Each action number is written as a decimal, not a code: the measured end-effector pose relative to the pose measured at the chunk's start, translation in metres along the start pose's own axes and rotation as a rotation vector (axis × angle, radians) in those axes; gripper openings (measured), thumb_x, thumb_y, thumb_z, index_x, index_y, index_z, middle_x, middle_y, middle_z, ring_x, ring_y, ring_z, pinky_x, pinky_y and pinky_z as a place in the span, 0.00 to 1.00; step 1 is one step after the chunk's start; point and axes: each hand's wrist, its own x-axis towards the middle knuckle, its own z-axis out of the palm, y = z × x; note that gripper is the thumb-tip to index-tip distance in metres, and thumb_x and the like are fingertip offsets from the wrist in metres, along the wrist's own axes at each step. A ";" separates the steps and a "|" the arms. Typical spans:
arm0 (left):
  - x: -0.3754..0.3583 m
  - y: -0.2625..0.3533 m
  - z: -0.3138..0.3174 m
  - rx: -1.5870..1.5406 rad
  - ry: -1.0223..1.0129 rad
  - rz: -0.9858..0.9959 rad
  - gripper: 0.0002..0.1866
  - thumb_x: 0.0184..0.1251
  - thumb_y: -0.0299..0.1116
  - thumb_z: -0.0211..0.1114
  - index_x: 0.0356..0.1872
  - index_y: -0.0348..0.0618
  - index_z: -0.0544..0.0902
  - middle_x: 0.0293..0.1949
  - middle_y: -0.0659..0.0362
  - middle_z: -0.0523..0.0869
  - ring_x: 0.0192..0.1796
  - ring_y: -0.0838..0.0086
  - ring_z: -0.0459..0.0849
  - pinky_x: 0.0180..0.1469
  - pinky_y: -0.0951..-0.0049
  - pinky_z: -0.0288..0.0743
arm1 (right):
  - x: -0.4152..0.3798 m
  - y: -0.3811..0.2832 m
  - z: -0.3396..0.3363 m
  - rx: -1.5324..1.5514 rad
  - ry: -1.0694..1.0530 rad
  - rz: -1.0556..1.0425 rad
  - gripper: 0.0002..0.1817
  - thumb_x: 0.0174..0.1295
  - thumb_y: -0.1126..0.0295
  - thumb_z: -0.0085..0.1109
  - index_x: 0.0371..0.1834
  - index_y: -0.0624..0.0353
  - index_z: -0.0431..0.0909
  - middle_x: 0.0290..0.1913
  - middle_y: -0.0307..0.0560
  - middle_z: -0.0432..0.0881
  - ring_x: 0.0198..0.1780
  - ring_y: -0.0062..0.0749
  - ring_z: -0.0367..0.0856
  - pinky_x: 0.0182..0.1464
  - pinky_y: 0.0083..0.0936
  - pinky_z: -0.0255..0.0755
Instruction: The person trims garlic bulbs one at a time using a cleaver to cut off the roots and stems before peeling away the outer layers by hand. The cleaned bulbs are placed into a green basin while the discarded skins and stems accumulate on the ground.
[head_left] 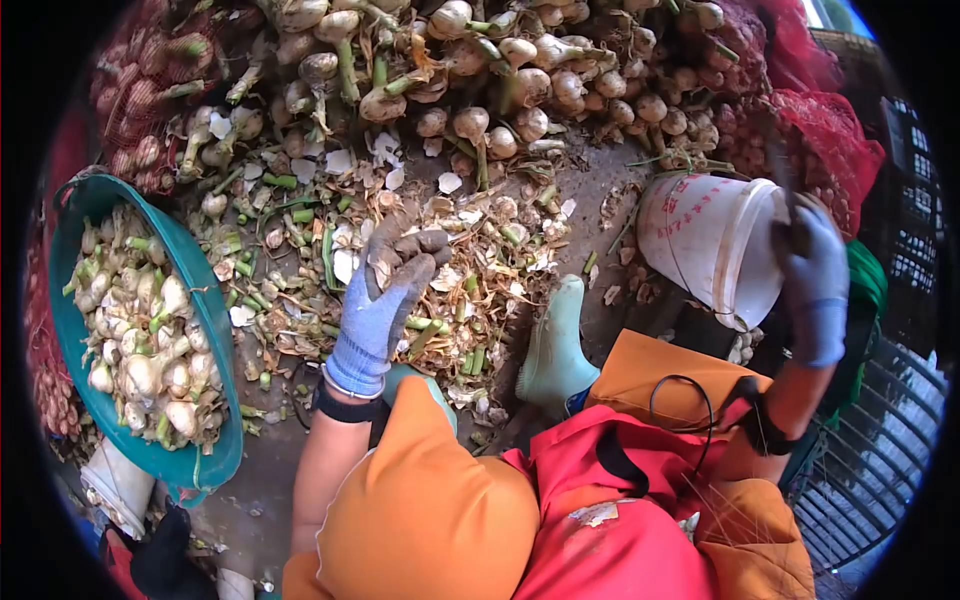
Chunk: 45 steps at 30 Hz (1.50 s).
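My left hand point(385, 295), in a blue-grey glove with dirty dark fingers, is raised over the heap of garlic peelings and cut stems point(450, 350). Its fingers are half curled and apart, and no bulb shows in them. At the right, my right hand point(815, 270), gloved too, is beside the mouth of a tipped white bucket point(700, 235). Its fingers are closed around a dark, thin tool point(787, 180) that looks like a knife, smeared by motion. Left of my left hand, a teal basin point(215, 330) holds many trimmed garlic bulbs point(150, 370).
Untrimmed garlic with stems point(470, 60) is piled along the back. Red mesh sacks point(825, 150) stand at the right rear, more at the left. My pale green boot point(560, 345) rests by the peelings. A slatted dark crate point(870, 450) is at the lower right.
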 end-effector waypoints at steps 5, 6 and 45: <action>-0.007 -0.008 0.002 0.029 -0.057 -0.031 0.29 0.70 0.24 0.60 0.72 0.37 0.64 0.55 0.49 0.81 0.56 0.67 0.82 0.64 0.68 0.72 | 0.012 -0.112 0.165 0.328 -0.386 -0.389 0.16 0.53 0.63 0.64 0.43 0.59 0.83 0.57 0.53 0.81 0.56 0.52 0.79 0.60 0.39 0.71; -0.009 -0.012 -0.005 0.052 -0.032 -0.046 0.29 0.71 0.24 0.60 0.72 0.37 0.64 0.56 0.48 0.81 0.58 0.67 0.82 0.64 0.68 0.72 | 0.014 -0.133 0.196 0.388 -0.467 -0.305 0.19 0.54 0.58 0.63 0.45 0.56 0.84 0.59 0.50 0.80 0.60 0.50 0.76 0.63 0.41 0.68; -0.044 -0.001 -0.028 0.856 0.159 0.467 0.56 0.43 0.37 0.85 0.72 0.42 0.57 0.56 0.54 0.73 0.59 0.64 0.76 0.58 0.61 0.77 | 0.011 -0.225 0.224 1.323 -1.008 0.292 0.15 0.58 0.61 0.63 0.38 0.64 0.81 0.29 0.41 0.81 0.30 0.22 0.80 0.34 0.25 0.77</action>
